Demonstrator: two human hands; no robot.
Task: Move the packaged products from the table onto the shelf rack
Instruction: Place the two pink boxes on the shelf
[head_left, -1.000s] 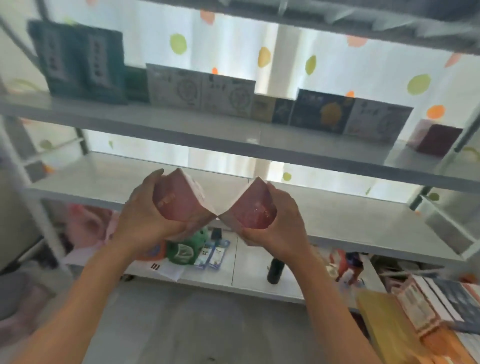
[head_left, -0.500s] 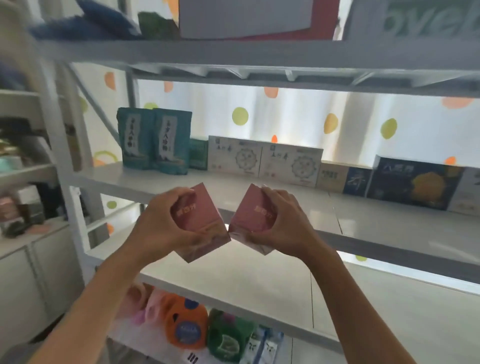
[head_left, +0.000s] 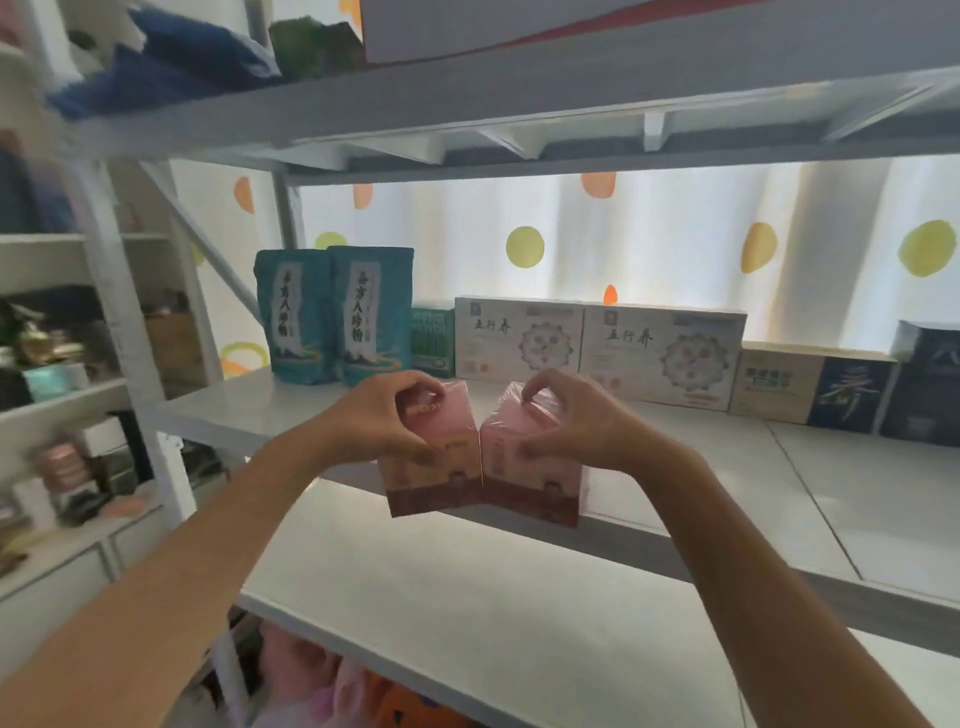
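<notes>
Gripping one pink box apiece, the two hands hold their loads side by side in front of the middle shelf (head_left: 779, 467) of a white metal rack. The left hand (head_left: 374, 421) has its fingers curled over the top of the left pink box (head_left: 436, 478) with the thumb pressed on its front face; the right hand (head_left: 576, 421) clamps the right pink box (head_left: 530, 483) the same way, fingertips hooked over the top edge and thumb on the front. The two boxes touch along their inner edges and sit at the shelf's front lip; whether they rest on the board or hang just before it cannot be told.

Along the back of that shelf stands a row of packages: two teal pouches (head_left: 335, 317) upright at the left, a small green box (head_left: 434, 338) beside them, two wide white boxes (head_left: 597, 345) with round emblems, then a beige box (head_left: 774, 382) and dark blue boxes (head_left: 852, 387) further right. The shelf above carries dark blue bags (head_left: 171, 62) and a green pack (head_left: 311, 44). The board below the hands (head_left: 493, 623) shows bare white surface. A spotted curtain (head_left: 649, 234) hangs behind the rack.
</notes>
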